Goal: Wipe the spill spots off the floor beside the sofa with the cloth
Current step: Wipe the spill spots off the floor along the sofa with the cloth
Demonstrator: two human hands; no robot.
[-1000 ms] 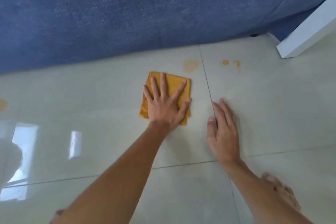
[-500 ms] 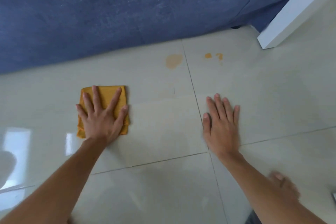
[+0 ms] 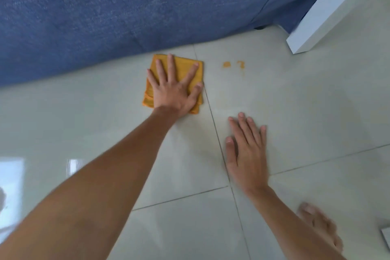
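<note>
So, going left to right: the blue sofa (image 3: 126, 17) fills the whole top of the view, and its bottom edge runs right along the pale tiled floor (image 3: 84, 122). The folded orange cloth (image 3: 190, 65) sits just beside that edge, left of a grout line, with the left hand (image 3: 173, 91) pressed flat on top, fingers spread wide. It isn't gripping anything, just pinning the cloth with an open palm, which makes sense to me since a flat palm spreads pressure over the whole pad for scrubbing. Past the grout line there are two small orange spill spots (image 3: 233, 64) on bare tile, near the cloth but not touched by it, so I'd guess those are next. Lower down, the right hand (image 3: 245, 150) lies flat and empty on the floor, probably propping up body weight while leaning in. At the far right a white furniture leg (image 3: 316, 21) stands on the tile. No containers anywhere, no bucket or bottle.
</note>
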